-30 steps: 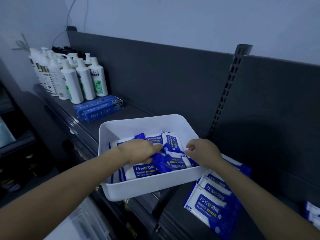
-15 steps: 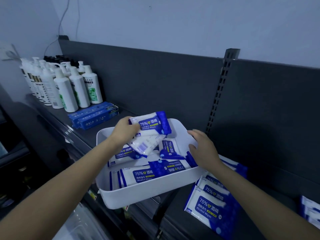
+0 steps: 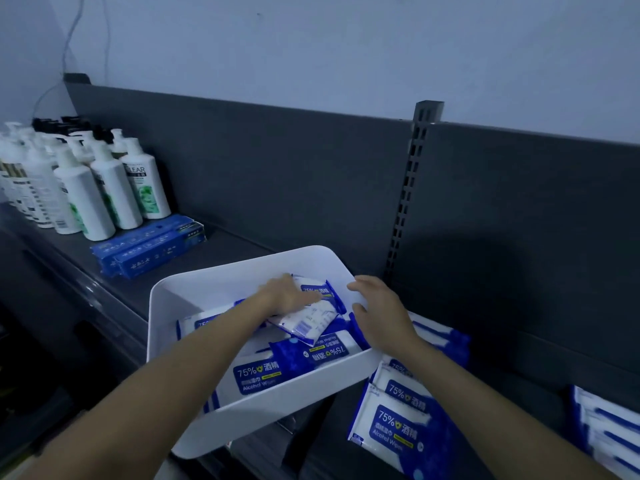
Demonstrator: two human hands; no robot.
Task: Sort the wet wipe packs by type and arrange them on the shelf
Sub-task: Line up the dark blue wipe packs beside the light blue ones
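A white plastic bin [image 3: 242,268] sits tilted on the dark shelf, overhanging its front edge, and holds several blue-and-white alcohol wipe packs. A large pack [image 3: 263,372] lies at the bin's front. My left hand [image 3: 289,296] is inside the bin and grips two small wipe packs [image 3: 311,318], one showing its white back. My right hand [image 3: 379,317] rests on the bin's right rim with its fingers relaxed. A stack of large wipe packs [image 3: 398,424] lies on the shelf just right of the bin.
White pump bottles [image 3: 114,192] stand in rows at the shelf's left end, with blue boxes [image 3: 149,247] lying in front of them. More wipe packs [image 3: 606,431] lie at the far right. A slotted upright [image 3: 408,188] divides the dark back panel.
My left hand lifted the small packs above the bin, then lowered them back down into it. My right hand stayed at the bin's right rim.
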